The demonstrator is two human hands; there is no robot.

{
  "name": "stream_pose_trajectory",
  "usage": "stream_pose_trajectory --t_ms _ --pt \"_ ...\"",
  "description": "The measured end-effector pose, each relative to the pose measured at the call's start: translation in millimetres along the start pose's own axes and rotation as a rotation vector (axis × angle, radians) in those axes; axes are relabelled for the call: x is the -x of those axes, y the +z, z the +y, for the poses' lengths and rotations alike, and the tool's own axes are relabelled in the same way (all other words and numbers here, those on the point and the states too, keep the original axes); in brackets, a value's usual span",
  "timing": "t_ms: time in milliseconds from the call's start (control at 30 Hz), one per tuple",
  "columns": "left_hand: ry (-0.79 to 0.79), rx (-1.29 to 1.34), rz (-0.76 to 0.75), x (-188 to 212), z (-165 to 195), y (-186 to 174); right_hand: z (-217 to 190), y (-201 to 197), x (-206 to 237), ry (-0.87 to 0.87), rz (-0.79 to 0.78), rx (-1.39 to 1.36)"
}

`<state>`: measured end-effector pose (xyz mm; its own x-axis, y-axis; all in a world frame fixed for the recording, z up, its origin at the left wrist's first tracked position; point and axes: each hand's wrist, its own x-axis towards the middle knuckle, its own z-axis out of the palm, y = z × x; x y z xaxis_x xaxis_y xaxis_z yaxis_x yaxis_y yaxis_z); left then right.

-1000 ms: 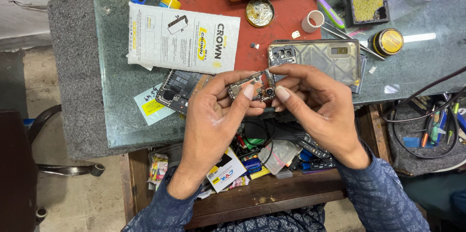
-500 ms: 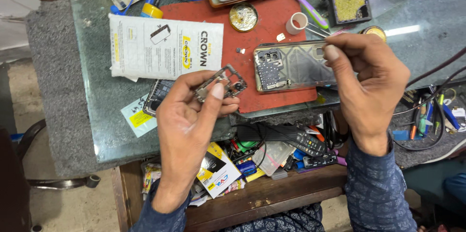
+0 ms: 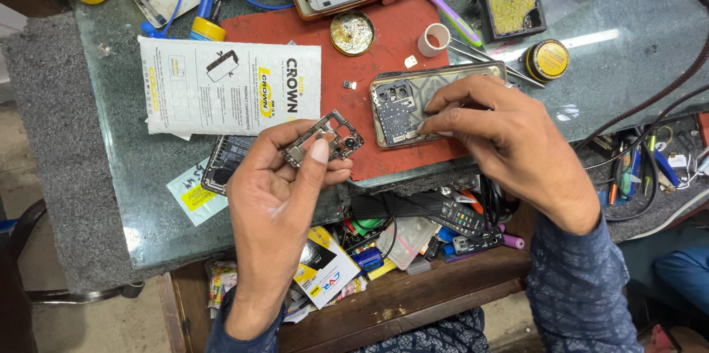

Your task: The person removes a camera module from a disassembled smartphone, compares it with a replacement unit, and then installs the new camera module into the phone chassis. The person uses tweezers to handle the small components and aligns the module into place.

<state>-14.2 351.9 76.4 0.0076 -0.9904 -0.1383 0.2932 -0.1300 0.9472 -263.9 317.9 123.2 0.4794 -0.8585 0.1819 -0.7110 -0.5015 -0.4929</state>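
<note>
The left hand (image 3: 284, 190) pinches a small dark phone circuit board (image 3: 323, 139) between thumb and curled fingers, lifted just above the front edge of the red mat (image 3: 384, 35). At 3 o'clock from it, the right hand (image 3: 509, 142) rests half-closed on an opened phone body (image 3: 402, 105), fingertips pressing its inner frame; whether they pinch anything there cannot be told. The phone body lies near the mat's front edge. At 10 o'clock of the board lies a white printed packet (image 3: 221, 87). Between the 2 hands a narrow strip of mat stays free, with 1 tiny dark part (image 3: 347, 85) at 12 o'clock.
</note>
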Motion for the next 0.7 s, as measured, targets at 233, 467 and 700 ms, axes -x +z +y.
stream_pose_trajectory --t_ms 233,467,700 --pt "-0.001 -0.021 -0.036 3.0 -1.8 -1.6 8.8 2.4 -5.5 -0.09 -0.051 0.078" --pt "0.054 -0.005 -0.137 12.8 -5.3 14.4 14.2 4.9 18.3 0.036 0.129 -0.14" --pt "0.067 -0.21 -0.19 12.8 -9.5 61.6 24.7 0.6 45.6 0.029 0.247 -0.277"
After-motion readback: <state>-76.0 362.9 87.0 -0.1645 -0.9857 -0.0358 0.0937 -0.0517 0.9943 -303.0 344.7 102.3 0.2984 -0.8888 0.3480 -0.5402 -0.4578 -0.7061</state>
